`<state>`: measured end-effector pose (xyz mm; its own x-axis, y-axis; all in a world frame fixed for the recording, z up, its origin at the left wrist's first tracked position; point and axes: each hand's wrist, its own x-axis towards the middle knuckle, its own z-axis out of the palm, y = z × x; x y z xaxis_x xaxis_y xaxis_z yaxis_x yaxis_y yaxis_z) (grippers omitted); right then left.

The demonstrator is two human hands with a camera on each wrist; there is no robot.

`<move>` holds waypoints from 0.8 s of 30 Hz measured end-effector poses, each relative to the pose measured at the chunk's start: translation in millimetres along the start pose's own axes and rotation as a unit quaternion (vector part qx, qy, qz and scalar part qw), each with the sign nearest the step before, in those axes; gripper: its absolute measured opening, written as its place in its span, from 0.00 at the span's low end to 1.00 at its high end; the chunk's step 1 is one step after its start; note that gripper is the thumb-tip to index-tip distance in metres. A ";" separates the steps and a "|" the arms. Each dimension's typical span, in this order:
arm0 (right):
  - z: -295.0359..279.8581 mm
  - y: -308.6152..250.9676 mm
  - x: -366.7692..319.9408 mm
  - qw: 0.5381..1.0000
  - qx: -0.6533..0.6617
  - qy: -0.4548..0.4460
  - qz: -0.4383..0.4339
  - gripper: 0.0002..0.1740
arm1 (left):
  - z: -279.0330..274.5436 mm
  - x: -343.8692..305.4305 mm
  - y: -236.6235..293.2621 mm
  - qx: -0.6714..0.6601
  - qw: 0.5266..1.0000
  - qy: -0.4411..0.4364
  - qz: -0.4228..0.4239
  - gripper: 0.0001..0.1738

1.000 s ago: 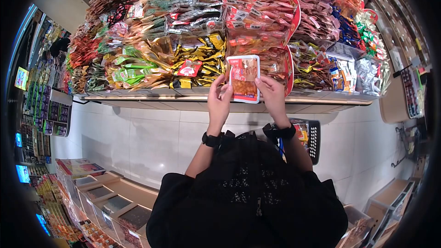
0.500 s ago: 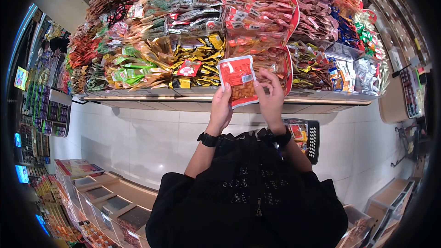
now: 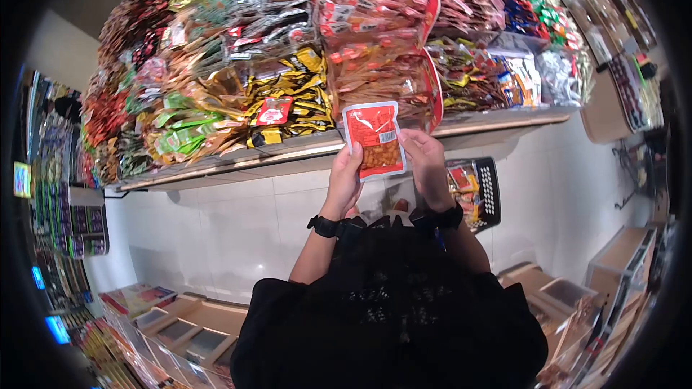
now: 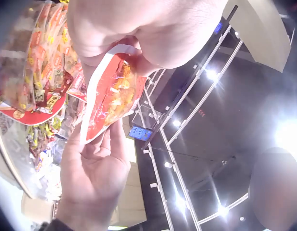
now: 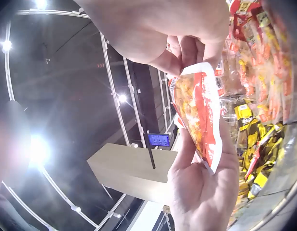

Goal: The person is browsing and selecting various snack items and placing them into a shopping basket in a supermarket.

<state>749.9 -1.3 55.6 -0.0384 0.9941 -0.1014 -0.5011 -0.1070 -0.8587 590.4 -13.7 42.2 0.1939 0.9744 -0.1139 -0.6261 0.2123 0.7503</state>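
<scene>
Both hands hold a red, white-edged food packet (image 3: 375,140) upright in front of the shelf edge; its window shows brownish pieces. On the packet's left edge, the left hand (image 3: 344,181) pinches it with the thumb on the near face. The right hand (image 3: 428,169) grips the opposite edge between thumb and fingers. In the left wrist view the packet (image 4: 112,91) is seen edge-on between the left hand (image 4: 148,29) and the right hand (image 4: 98,178). In the right wrist view the packet (image 5: 199,110) shows its window and white rim.
A sloping display of bagged snacks (image 3: 375,0) fills the area beyond the hands, with a wooden front ledge (image 3: 288,156). A black basket (image 3: 489,191) holding packets stands at the right. Wooden bins (image 3: 194,324) are behind at the lower left.
The head view has shifted and tilted, moving the display leftward in it. The packet, turned to its barcode face earlier, stands straighter now, and the right hand's fingers have closed on its edge.
</scene>
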 end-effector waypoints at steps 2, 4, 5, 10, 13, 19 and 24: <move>-12.9 0.2 -4.2 0.995 -0.083 0.053 0.026 0.10 | -2.9 3.6 -12.7 -0.009 0.999 -0.005 -0.030 0.22; -32.7 14.7 -9.7 0.992 -0.091 0.082 -0.010 0.09 | -2.4 6.7 -29.3 0.000 0.998 -0.015 -0.059 0.22; -47.8 16.6 -14.0 0.991 -0.107 0.080 -0.010 0.09 | -1.9 9.3 -39.5 0.016 0.998 -0.022 -0.054 0.21; -155.9 3.8 -43.5 0.980 -0.195 0.021 0.012 0.08 | 39.8 8.3 -123.9 0.077 0.994 0.010 -0.074 0.20; -236.2 0.6 -59.9 0.984 -0.154 0.027 0.091 0.09 | 83.8 5.0 -196.8 0.093 0.990 0.066 -0.083 0.16; -433.1 1.4 -99.2 0.975 -0.137 0.054 0.165 0.10 | 155.9 12.8 -395.8 0.132 0.977 0.127 -0.109 0.16; -595.1 69.7 -114.0 0.918 -0.186 0.082 0.339 0.11 | 123.6 28.6 -587.5 0.174 0.933 0.204 -0.240 0.16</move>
<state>1233.8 -132.7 -291.6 -0.0867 0.6836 -0.7247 -0.0790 -0.7299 -0.6790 1057.1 -119.7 -321.4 0.0410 0.7361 -0.6757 -0.2435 0.6632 0.7077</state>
